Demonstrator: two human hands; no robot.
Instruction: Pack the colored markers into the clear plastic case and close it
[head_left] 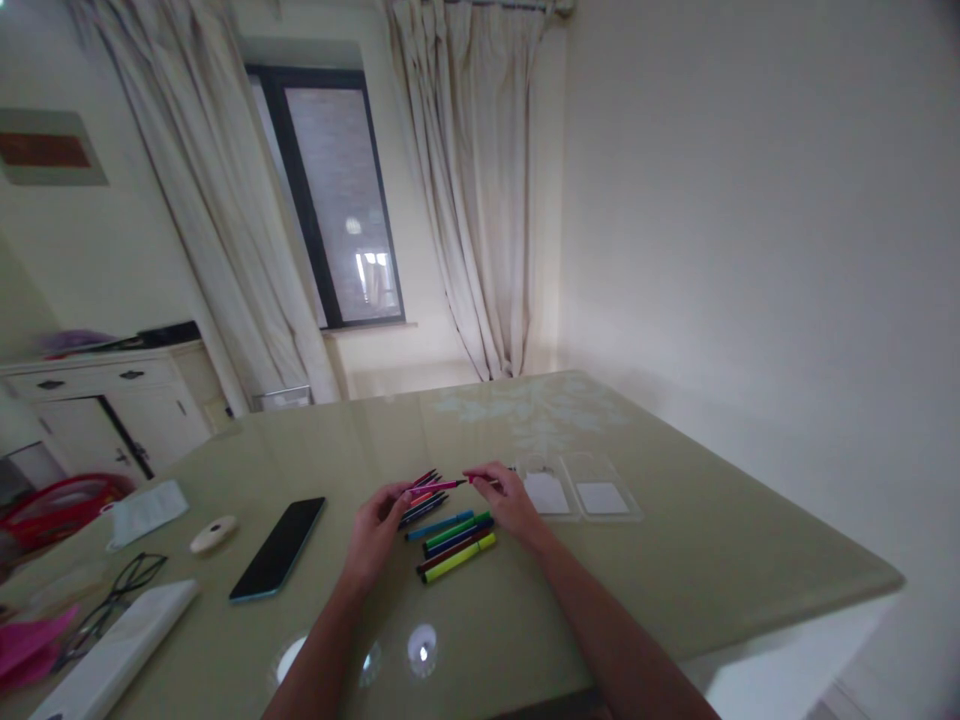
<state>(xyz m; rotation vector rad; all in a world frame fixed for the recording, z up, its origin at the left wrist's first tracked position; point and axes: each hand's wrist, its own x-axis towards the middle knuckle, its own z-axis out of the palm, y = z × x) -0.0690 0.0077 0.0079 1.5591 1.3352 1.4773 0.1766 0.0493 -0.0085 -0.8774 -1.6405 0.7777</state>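
Observation:
My left hand [377,527] is closed on a pink marker [436,487], its dark tip pointing right. Just right of that tip, my right hand [505,500] pinches a small pink cap [471,477], apart from the marker. Under and behind the held marker lie several uncapped-looking markers [424,510] with dark tips. Nearer to me, capped markers lie side by side: a blue one [439,526], a green one [455,534], a dark blue one, a dark red one and a yellow-green one [459,558]. Beside my right hand lies an open clear plastic case [634,507] with white cards in it.
To the left on the table [720,560] are a black phone [278,549], a round white object [213,535], a face mask [148,512], eyeglasses [112,608] and a long white box [120,655]. A wall stands along the table's right side.

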